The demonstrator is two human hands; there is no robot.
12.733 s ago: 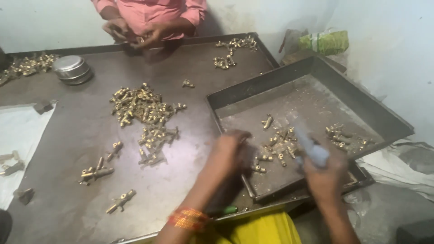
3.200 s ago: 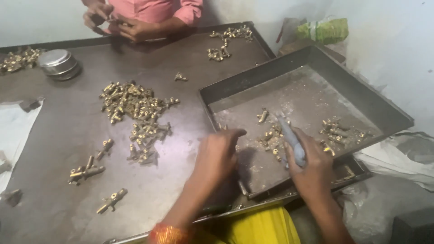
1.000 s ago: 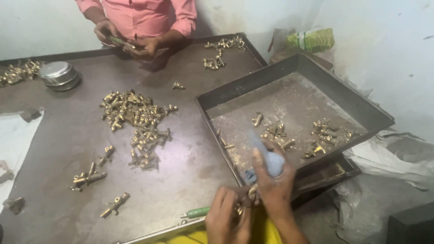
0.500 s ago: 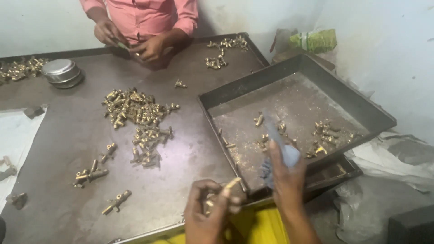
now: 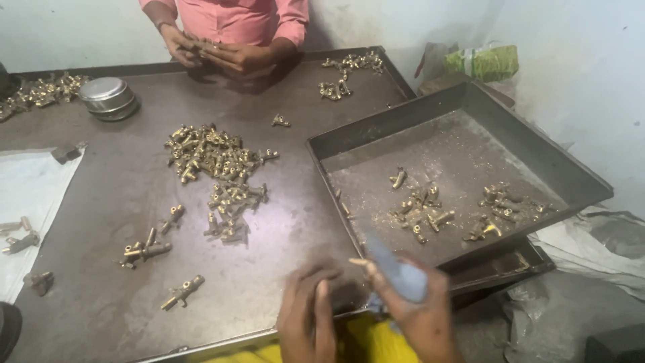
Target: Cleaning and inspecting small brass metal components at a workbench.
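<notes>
My right hand [image 5: 420, 312] grips a grey-blue tool handle [image 5: 393, 265] at the table's near edge, its tip pointing up and left toward the tray. Close beside it, my left hand [image 5: 310, 312] hangs low with the fingers curled down; whether it holds a brass piece is hidden. A dark metal tray [image 5: 537, 158] sits tilted to the right, with several small brass fittings [image 5: 420, 208] scattered in it. A larger pile of brass fittings [image 5: 215, 165] lies in the middle of the dark metal table [image 5: 107, 195].
Across the table a person in a pink shirt [image 5: 232, 17] handles a small part with both hands [image 5: 215, 54]. More brass fittings [image 5: 342, 74] lie at the far right, and a round metal tin [image 5: 107, 97] and white cloth [image 5: 30, 191] at the left.
My left hand has dropped and turned its fingers down; the brass piece seen in it before is out of sight. My right hand stays low at the table's edge with the tool.
</notes>
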